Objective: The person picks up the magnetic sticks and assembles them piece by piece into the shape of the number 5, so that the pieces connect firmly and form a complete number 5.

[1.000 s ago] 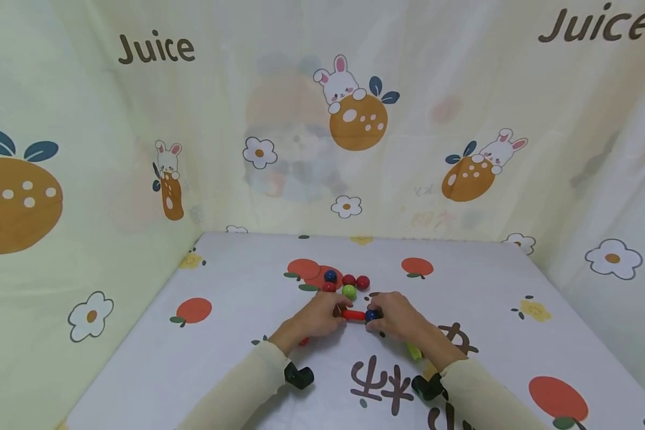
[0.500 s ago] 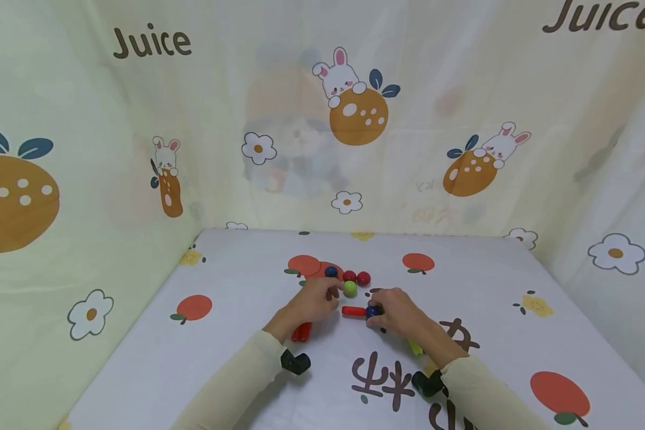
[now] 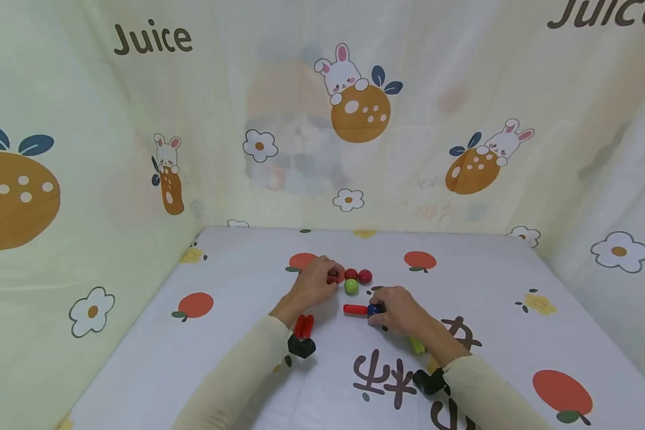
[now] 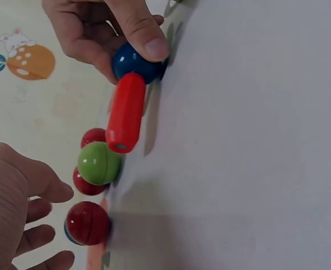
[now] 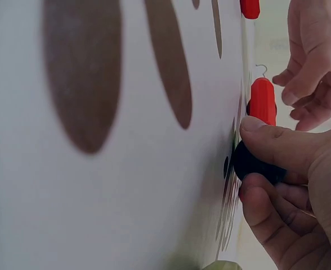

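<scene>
My right hand pinches a dark blue ball between thumb and fingers, close to the table. A red faceted rod is joined to that ball and points left, its free end showing a small grey spot. My left hand reaches over the far balls, fingers spread and slightly bent, holding nothing. Beside its fingers in the left wrist view lies a red ball, with a blue ball mostly hidden behind it. A green ball and two red balls lie just right of the left hand.
Red rods lie side by side under the left wrist. A yellow-green rod is partly covered by the right forearm. The white tablecloth carries fruit prints and brown lettering, and a printed curtain stands behind the table.
My left hand has let go of the red rod and moved away to the far left balls, uncovering the red rods. The right hand keeps its hold on the blue ball.
</scene>
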A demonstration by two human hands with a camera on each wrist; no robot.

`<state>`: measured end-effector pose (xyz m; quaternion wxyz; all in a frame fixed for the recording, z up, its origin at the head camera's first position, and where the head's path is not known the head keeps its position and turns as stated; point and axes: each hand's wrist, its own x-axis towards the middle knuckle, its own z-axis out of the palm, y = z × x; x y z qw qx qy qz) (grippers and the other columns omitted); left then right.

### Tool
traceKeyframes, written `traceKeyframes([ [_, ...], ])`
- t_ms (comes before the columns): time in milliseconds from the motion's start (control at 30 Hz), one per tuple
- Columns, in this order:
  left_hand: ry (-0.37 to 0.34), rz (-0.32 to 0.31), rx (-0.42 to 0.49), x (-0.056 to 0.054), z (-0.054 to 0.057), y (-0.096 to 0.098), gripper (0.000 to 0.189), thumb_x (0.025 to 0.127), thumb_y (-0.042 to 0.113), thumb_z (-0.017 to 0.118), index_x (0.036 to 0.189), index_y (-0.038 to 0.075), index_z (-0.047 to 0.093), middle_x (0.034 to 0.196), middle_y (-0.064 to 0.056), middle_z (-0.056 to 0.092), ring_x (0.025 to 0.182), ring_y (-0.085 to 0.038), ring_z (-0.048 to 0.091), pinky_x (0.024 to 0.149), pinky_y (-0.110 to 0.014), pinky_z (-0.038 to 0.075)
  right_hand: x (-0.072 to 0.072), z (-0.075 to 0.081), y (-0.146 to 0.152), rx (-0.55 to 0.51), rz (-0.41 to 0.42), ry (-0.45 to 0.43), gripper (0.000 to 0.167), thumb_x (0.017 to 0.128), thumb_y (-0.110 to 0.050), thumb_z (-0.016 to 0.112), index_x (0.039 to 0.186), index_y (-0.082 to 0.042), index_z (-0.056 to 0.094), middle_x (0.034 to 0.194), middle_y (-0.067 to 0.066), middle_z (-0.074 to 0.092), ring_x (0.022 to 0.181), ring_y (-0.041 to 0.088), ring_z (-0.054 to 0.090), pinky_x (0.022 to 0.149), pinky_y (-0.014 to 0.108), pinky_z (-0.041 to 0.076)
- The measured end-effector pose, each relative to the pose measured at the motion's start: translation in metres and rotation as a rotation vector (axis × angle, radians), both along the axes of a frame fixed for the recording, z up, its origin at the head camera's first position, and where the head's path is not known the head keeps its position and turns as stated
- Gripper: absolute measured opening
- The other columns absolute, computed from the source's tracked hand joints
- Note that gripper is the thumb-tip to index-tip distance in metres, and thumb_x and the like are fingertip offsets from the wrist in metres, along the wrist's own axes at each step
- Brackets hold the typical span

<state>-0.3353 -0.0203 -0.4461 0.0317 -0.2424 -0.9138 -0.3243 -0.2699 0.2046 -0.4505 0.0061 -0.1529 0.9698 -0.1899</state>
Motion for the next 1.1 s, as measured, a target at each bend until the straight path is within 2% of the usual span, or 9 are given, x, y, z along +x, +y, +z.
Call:
traceKeyframes([
  [267,0.017,0.032,-0.176,-0.003,0.000,0.002,0.036,0.093,0.023,0.075,0.126,0.012,0.069,0.132,-0.004,0.058,0.122,-0.021,0.051,0.096,-0.037,0.054,-0.004,0.005,0.001,-0.007,-0.009,0.001,0.042,0.081,-0.027,0.087,0.114,-0.005,0.074,0.098,0.004,0.070,0.091,0.021,0.056,0.083,0.038,0.055],
  [333,0.003,0.031,-0.192,-0.004,0.000,0.001,0.035,0.093,0.025,0.074,0.126,0.012,0.069,0.130,-0.004,0.058,0.120,-0.020,0.051,0.096,-0.036,0.054,-0.003,0.006,0.000,-0.012,-0.006,-0.002,0.042,0.081,-0.026,0.087,0.115,-0.005,0.073,0.100,0.005,0.071,0.092,0.021,0.056,0.085,0.039,0.055],
  [533,-0.047,-0.010,-0.216,-0.004,-0.003,-0.004,0.033,0.093,0.025,0.076,0.122,0.011,0.072,0.106,0.000,0.059,0.102,-0.016,0.052,0.081,-0.026,0.052,-0.002,0.004,0.001,-0.010,-0.010,-0.007,0.043,0.081,-0.026,0.087,0.116,-0.005,0.073,0.101,0.005,0.070,0.093,0.022,0.056,0.086,0.040,0.055],
  [667,-0.083,-0.032,-0.196,-0.004,-0.003,-0.010,0.030,0.093,0.022,0.075,0.121,0.010,0.072,0.100,0.002,0.058,0.096,-0.015,0.052,0.077,-0.025,0.050,-0.002,0.002,0.000,-0.018,-0.005,-0.013,0.043,0.081,-0.027,0.087,0.116,-0.005,0.073,0.100,0.005,0.069,0.093,0.022,0.056,0.085,0.039,0.055],
  [900,-0.164,-0.084,-0.080,-0.003,-0.004,-0.021,0.022,0.091,0.019,0.076,0.112,0.013,0.072,0.099,0.003,0.061,0.096,-0.018,0.056,0.077,-0.027,0.053,-0.001,0.001,0.000,-0.008,-0.001,0.001,0.040,0.081,-0.027,0.087,0.113,-0.006,0.073,0.097,0.003,0.068,0.091,0.021,0.055,0.083,0.038,0.054],
  [1100,-0.210,-0.099,-0.005,0.002,-0.007,-0.030,0.025,0.088,0.019,0.080,0.110,0.013,0.071,0.096,0.004,0.064,0.094,-0.019,0.060,0.076,-0.029,0.055,0.000,0.001,-0.002,0.007,0.016,-0.002,0.042,0.081,-0.027,0.087,0.114,-0.005,0.074,0.096,0.004,0.068,0.091,0.021,0.055,0.083,0.038,0.055],
])
